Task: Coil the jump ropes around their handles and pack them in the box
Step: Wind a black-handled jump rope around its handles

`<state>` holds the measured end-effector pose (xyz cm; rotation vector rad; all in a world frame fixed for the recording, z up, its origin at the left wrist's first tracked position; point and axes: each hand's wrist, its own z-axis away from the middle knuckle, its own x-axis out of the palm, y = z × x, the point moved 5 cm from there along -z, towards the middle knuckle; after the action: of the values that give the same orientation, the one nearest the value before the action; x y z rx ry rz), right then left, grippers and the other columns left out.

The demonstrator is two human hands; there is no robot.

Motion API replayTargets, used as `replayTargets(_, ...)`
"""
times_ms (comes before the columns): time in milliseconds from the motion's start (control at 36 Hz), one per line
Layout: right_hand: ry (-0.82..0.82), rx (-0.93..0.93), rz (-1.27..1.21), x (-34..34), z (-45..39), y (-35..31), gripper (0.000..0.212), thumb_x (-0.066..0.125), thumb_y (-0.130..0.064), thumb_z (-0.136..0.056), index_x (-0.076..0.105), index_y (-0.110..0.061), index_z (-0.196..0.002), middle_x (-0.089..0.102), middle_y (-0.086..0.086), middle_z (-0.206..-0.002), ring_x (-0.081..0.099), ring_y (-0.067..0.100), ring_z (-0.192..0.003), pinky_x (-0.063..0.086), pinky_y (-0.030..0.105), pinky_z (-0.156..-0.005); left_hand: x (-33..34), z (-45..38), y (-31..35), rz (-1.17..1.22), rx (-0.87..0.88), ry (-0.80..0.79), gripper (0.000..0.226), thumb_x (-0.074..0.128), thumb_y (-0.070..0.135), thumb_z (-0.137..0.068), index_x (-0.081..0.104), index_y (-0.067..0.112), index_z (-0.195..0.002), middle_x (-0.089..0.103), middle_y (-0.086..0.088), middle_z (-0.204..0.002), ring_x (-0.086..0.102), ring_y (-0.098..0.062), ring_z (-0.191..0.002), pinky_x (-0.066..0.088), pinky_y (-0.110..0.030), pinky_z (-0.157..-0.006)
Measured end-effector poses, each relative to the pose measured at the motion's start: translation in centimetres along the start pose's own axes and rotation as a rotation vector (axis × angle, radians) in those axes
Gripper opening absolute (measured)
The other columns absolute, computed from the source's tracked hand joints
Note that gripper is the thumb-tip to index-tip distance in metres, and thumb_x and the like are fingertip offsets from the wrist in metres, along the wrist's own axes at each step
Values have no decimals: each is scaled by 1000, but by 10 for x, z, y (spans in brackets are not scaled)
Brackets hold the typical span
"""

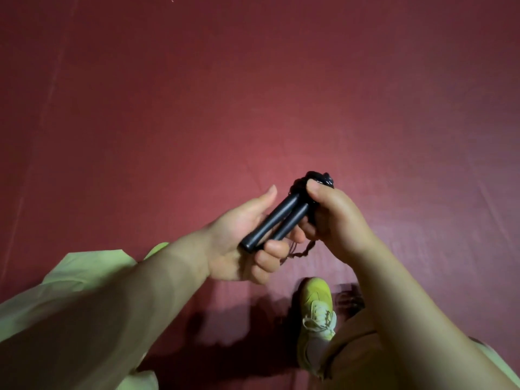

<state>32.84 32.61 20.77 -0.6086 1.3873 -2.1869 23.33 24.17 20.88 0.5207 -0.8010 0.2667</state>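
Two smooth, matte black cylindrical handles [277,220] lie side by side above the red floor [168,122], long axis running from seven o'clock up to one o'clock. The left hand [247,243] cups their lower ends, fingers curled underneath. The right hand [332,215] clamps the glossy black rope bundle [320,178] at the top ends. A yellow lace-up shoe [316,313] sits at six o'clock.

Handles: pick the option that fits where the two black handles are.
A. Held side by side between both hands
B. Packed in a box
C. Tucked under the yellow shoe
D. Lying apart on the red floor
A: the handles lie side by side, their lower ends in the left hand, while the right hand grips the rope bunched at their upper end.
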Motion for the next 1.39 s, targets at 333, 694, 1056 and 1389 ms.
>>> replayTargets(333, 133, 222, 247, -3, 2, 13, 54, 51, -52, -92, 65, -6, -69, 53, 3, -50, 46, 15, -43, 40, 25, -47, -29, 1, 14, -472, 173, 574, 58, 27, 63, -95, 55, 15, -79, 35, 7, -47, 29, -7, -36, 18, -16, -43)
replayTargets(694, 94, 351, 240, 11, 5, 27, 79, 40, -84, -63, 66, -10, -74, 51, -1, -56, 43, 14, -45, 33, 27, -48, -45, 6, 31, -1291, 187, 945, 52, 36, 62, -91, 50, 17, -70, 53, 1, -65, 51, -21, -64, 38, -36, -61)
replayTargets(1056, 284, 176, 67, -6, 0, 17, 36, 47, -47, -74, 55, -12, -75, 45, -1, -48, 36, 14, -45, 26, 32, -52, -26, -1, 14, -700, 197, 436, 30, 58, 46, -86, 55, 16, -85, 62, -3, -72, 56, -11, -53, 42, -19, -50)
replayTargets(1389, 35, 57, 71, 1, -3, 9, 58, 58, -64, -70, 55, -8, -85, 45, -2, -61, 36, 17, -56, 28, 35, -58, -7, -4, -4, 65, 88, 7, 82, 15, 76, -85, 66, 11, -81, 34, 8, -45, 33, -7, -35, 31, -17, -43)
